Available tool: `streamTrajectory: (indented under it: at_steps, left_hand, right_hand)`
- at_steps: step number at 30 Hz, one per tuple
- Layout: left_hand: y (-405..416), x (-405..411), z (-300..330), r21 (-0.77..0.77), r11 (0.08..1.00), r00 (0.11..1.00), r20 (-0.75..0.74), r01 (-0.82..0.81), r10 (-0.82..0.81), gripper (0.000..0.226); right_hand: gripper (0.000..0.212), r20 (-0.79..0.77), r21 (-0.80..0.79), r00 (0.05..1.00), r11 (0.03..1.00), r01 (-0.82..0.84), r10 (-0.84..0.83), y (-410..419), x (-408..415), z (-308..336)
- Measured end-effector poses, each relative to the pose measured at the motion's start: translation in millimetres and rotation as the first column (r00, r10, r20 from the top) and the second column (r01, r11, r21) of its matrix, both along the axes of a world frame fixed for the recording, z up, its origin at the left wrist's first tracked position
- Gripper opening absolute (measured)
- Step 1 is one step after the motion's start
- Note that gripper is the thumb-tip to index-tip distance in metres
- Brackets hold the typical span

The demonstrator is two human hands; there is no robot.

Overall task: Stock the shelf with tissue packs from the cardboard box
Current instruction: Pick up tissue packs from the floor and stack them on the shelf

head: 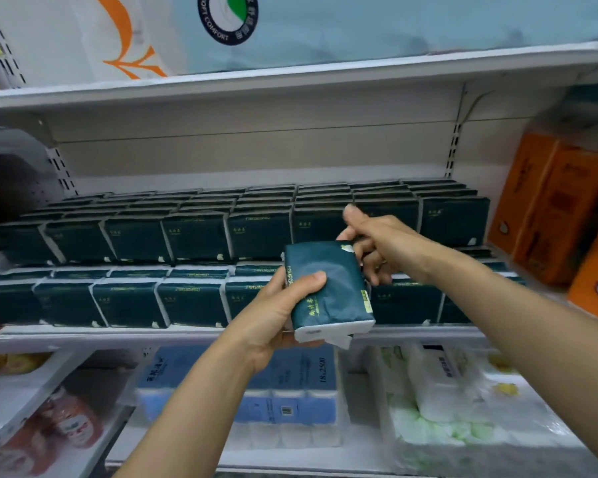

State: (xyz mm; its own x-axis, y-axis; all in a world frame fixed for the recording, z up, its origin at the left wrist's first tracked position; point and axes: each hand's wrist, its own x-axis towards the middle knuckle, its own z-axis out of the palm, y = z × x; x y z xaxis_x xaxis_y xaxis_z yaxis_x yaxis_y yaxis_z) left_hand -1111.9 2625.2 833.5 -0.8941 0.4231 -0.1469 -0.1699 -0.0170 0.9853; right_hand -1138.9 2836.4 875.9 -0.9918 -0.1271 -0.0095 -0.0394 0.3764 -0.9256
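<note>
The white shelf point(118, 334) carries two stacked tiers of dark green tissue packs point(194, 236), apparently several rows deep.

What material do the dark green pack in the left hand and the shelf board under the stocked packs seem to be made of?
Dark green tissue pack: thin plastic film, slightly glossy; it creases and catches soft highlights, and its clear end shows white paper tissue. The left hand grips it, and the right hand is at its top corner.
Shelf board: probably painted metal, smooth white; the slotted uprights behind suggest steel, though the look leaves this open.

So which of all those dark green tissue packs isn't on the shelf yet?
The tissue pack gripped in the left hand, held tilted in front of the shelf; the others stand shelved in rows.
</note>
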Motion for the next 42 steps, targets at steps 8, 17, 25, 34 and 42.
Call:
streamTrajectory:
  at_steps: [8,17,25,34,42]
  left_hand:
    - [30,16,4,-0.026,0.999,0.999,-0.027,0.040,-0.041,0.039]
    - [32,21,1,0.151,0.977,0.988,0.006,-0.151,0.152,0.024]
    - [30,14,-4,0.166,0.971,0.985,0.011,-0.171,0.172,0.017]
    - [25,8,-3,0.161,0.965,0.978,0.005,-0.206,0.208,0.019]
    - [24,3,-4,0.164,0.965,0.978,-0.007,-0.205,0.209,0.024]
  right_hand:
    - [0.061,0.072,0.215,0.993,0.971,-0.105,0.091,14,20,10]
    - [0.014,0.067,-0.543,0.882,0.725,0.424,-0.466,74,15,1]
    - [0.033,-0.039,-0.328,0.814,0.777,0.538,-0.580,94,-1,-28]
    - [0.041,-0.106,-0.192,0.807,0.808,0.557,-0.581,98,-22,-39]
    - [0.031,-0.106,-0.066,0.828,0.835,0.546,-0.550,95,-26,-43]
